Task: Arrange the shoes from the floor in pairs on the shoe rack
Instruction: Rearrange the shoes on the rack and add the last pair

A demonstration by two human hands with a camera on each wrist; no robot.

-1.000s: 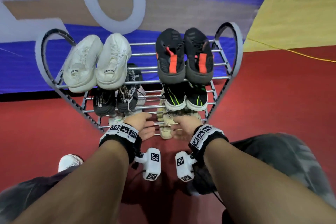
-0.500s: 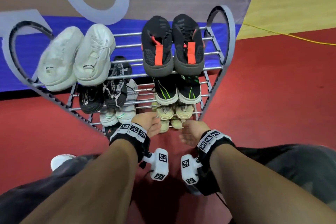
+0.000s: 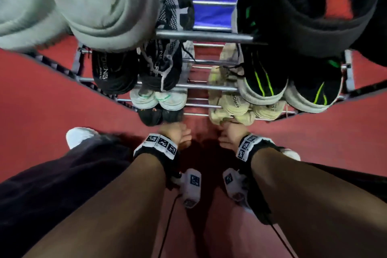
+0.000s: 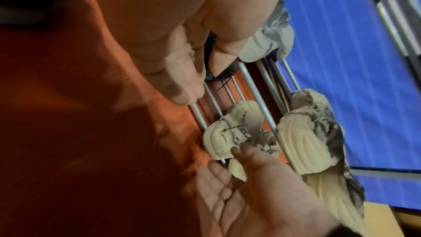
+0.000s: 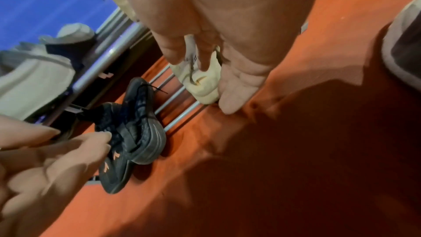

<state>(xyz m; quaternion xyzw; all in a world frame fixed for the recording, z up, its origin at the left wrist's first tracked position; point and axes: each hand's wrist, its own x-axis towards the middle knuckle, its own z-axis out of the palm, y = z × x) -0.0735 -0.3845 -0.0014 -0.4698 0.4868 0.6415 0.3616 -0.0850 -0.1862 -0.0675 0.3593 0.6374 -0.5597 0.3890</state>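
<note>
The metal shoe rack (image 3: 209, 36) fills the upper part of the head view, with pairs on every tier. On the lowest tier at the left lies a black pair with orange marks (image 3: 159, 114), one shoe tipped on its side (image 5: 145, 132). My left hand (image 3: 173, 132) is at their heels, and its thumb and a finger (image 4: 218, 64) pinch the black shoe. On the lowest tier at the right sit cream shoes (image 3: 234, 109). My right hand (image 3: 230, 134) is open, its nearly straight fingers (image 5: 230, 100) touching the nearest cream shoe (image 4: 227, 132).
White shoes (image 3: 100, 6) and black shoes (image 3: 303, 16) on the top tier hang close to my head. Below are black-and-white (image 3: 159, 65), grey-white (image 3: 159, 100) and black-and-green (image 3: 263, 81) pairs. Red floor (image 3: 335, 142) surrounds the rack. My own white shoe (image 3: 79, 136) stands at the left.
My head has dropped much closer to the rack. Both hands have come down to the lowest tier. The left hand has gone to the black pair.
</note>
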